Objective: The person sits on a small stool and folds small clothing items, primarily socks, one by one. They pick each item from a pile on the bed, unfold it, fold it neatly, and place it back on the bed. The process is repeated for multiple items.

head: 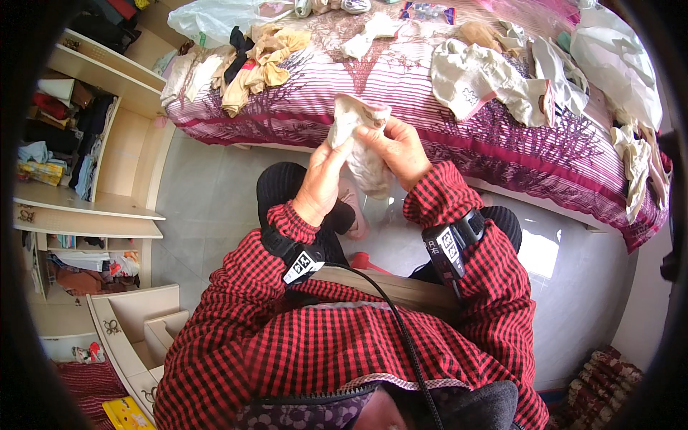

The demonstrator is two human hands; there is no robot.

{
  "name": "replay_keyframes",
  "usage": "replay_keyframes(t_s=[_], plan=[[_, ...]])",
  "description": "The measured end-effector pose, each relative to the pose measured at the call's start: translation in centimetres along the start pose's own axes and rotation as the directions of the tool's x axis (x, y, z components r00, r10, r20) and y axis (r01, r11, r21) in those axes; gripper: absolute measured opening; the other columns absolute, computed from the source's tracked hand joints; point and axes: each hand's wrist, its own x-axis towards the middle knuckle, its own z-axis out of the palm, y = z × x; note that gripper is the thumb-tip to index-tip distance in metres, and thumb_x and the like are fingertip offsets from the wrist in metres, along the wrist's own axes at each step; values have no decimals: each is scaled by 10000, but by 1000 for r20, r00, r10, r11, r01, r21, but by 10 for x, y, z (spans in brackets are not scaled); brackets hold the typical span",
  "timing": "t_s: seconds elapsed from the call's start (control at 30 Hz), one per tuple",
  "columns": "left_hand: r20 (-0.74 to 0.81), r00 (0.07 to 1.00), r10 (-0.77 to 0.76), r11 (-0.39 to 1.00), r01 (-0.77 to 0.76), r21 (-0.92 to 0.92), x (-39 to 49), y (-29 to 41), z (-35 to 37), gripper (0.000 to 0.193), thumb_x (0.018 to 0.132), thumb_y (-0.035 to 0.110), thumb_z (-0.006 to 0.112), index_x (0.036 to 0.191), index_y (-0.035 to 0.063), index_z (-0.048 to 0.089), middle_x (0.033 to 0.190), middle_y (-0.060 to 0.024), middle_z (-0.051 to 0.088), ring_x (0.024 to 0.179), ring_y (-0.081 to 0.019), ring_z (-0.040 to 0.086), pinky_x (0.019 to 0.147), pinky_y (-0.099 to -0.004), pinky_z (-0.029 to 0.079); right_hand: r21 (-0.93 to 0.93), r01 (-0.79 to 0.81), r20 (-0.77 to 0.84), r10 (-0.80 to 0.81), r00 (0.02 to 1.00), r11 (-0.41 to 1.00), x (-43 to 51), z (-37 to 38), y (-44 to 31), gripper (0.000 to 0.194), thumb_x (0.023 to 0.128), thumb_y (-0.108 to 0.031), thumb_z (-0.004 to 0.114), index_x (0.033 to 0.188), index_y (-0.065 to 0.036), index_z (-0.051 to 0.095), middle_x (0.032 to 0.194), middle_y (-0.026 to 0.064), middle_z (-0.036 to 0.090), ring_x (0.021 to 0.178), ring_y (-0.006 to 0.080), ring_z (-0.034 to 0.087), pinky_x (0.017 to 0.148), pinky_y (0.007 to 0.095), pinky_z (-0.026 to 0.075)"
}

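Note:
Between both hands hangs a white sock [368, 166] with a pink-edged cuff, held up in front of the bed. My left hand [324, 180] pinches its left side near the middle. My right hand [400, 150] grips it just below the cuff, thumb pressed on the fabric. Part of the sock is hidden behind my fingers. Beyond the hands, on the striped bedspread [371, 115], lies another white sock [371, 36]. To the right are white socks with pink trim [473, 80], spread flat. At the left is a pile of beige and black socks [258, 64].
Plastic bags stand at the bed's back left [215, 21] and right [613, 59]. More pale socks [637, 161] droop over the bed's right edge. On my left, an open wardrobe [126, 150] holds folded clothes, and a drawer [134, 317] juts out. Below is grey tiled floor [188, 188].

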Motion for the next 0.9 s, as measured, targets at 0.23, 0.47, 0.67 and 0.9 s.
replay_keyframes(t_s=[0.23,0.47,0.67,0.9], plan=[[78,982,172,952,-186,242,5,12,-3,336,856,70,430,1184,-2,442,1126,-49,509,1029,-121,475,902,-262,352,-33,58,-102,-61,993,998,1,2,-11,249,765,-121,625,964,-39,500,831,33,578,742,99,544,676,239,453],[222,919,-325,944,330,13,-2,7,-9,394,770,111,585,1131,5,467,1000,-52,558,874,-148,555,780,-286,453,136,65,-200,-37,979,989,2,-3,-7,160,788,-82,560,934,-74,495,823,26,584,697,98,564,541,229,469],[327,864,-382,831,476,-287,-12,3,-13,314,814,245,542,1022,13,503,841,-86,571,783,-184,574,707,-323,480,130,-43,-291,80,953,991,8,-15,-3,134,810,-85,533,934,-81,482,844,28,579,705,118,572,504,217,471],[209,918,-337,802,396,-447,-6,17,-16,290,883,250,436,1052,21,491,870,-69,585,776,-169,580,709,-298,477,-512,112,-155,-220,963,852,8,-10,-6,364,778,-110,561,1114,-7,464,961,127,551,826,201,565,679,286,469]])
